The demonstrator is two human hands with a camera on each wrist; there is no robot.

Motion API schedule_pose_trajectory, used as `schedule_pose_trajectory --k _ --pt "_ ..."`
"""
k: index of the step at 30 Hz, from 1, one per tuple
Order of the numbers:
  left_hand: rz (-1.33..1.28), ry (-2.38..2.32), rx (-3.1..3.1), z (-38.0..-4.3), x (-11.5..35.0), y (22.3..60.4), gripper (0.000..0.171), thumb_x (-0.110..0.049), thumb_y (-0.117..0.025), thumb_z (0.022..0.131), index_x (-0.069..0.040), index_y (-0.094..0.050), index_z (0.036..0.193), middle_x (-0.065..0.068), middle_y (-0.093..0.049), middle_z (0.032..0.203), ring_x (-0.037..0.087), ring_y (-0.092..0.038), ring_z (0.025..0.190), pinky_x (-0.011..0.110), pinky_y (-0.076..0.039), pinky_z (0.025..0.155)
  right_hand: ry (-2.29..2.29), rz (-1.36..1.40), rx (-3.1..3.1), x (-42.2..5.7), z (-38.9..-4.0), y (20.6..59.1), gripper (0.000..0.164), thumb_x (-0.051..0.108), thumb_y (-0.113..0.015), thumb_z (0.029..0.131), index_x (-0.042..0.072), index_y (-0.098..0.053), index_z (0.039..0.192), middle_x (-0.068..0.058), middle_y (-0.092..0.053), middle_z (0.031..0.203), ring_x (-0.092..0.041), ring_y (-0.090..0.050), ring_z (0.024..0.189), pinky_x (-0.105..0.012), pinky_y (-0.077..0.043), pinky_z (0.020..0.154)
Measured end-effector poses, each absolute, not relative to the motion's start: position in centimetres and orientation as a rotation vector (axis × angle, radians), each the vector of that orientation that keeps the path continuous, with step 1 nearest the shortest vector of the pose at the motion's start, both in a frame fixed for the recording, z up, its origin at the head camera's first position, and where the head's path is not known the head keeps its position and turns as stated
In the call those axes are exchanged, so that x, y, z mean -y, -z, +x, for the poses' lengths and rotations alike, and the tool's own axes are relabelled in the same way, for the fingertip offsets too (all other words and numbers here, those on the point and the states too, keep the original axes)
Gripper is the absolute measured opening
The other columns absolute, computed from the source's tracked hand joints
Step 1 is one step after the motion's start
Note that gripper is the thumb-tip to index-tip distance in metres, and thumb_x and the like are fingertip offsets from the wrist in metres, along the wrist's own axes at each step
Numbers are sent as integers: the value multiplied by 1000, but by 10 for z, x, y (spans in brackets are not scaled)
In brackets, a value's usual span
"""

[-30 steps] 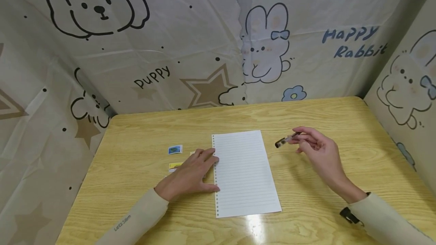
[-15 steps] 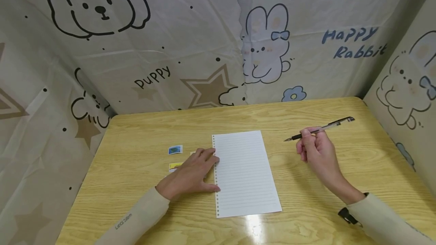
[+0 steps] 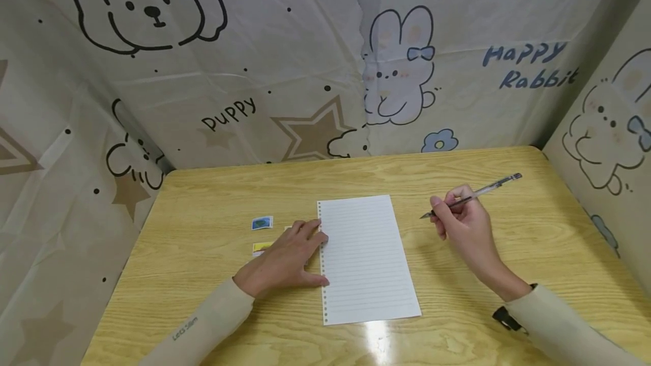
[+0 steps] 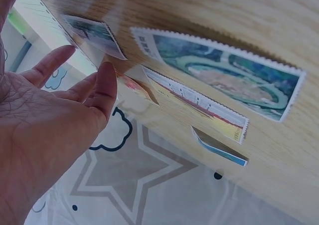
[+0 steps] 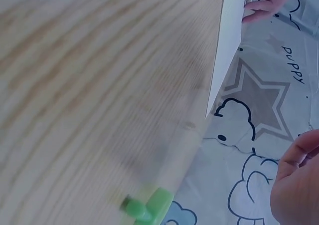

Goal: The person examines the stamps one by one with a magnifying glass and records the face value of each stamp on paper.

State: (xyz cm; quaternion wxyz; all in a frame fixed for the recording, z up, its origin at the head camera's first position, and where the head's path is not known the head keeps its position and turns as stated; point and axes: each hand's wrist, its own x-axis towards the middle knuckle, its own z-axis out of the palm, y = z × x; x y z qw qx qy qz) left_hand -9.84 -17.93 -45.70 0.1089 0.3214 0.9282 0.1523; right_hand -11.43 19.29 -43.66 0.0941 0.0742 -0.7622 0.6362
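Note:
A sheet of lined loose-leaf paper point(image 3: 368, 264) with punched holes down its left side lies on the table. Spread over that side, my left hand point(image 3: 287, 261) rests with its fingertips and thumb on the edge. Between thumb and fingers my right hand point(image 3: 465, 236) pinches a slim pen point(image 3: 490, 188), held above the table right of the paper, its nib pointing left. Beside and partly under my left hand lie several postage stamps: a blue one point(image 3: 262, 223), a yellow one point(image 3: 261, 248), and a large green one point(image 4: 224, 78) in the left wrist view. In the right wrist view the pen is hidden.
The wood-grain table point(image 3: 203, 202) is bounded at the back and sides by a printed cloth point(image 3: 305, 44). A green object point(image 5: 152, 210), its kind unclear, shows near the table edge in the right wrist view.
The pen has swung round in my right hand, so its nib now points left and its other end up to the right. That hand has shifted slightly left; my left hand has stayed.

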Motion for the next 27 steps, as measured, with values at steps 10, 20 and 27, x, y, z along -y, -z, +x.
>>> schedule_pose_trajectory --k 10,20,27 --pt "969 -456 -2732 -103 177 458 80 -54 -93 85 -5 -60 140 26 -42 162 44 -44 142 59 -41 114 -2011 186 2170 -173 -113 439 25 12 -70 109 -4 -51 106 -24 -71 85 -16 -67 64 -24 -54 54" --pt "956 -446 -2725 -103 179 458 79 -53 -94 84 -6 -60 137 28 -42 162 44 -44 142 59 -42 114 -1822 130 2416 -147 -123 443 33 31 -73 108 2 -57 106 -14 -74 90 -28 -68 80 -26 -50 61" --pt "993 -422 -2720 -106 177 457 79 -54 -93 84 -6 -59 135 30 -42 162 45 -44 141 59 -42 113 -1845 121 2474 -132 -130 445 35 36 -75 106 5 -57 105 -11 -73 87 -34 -66 81 -25 -48 61"
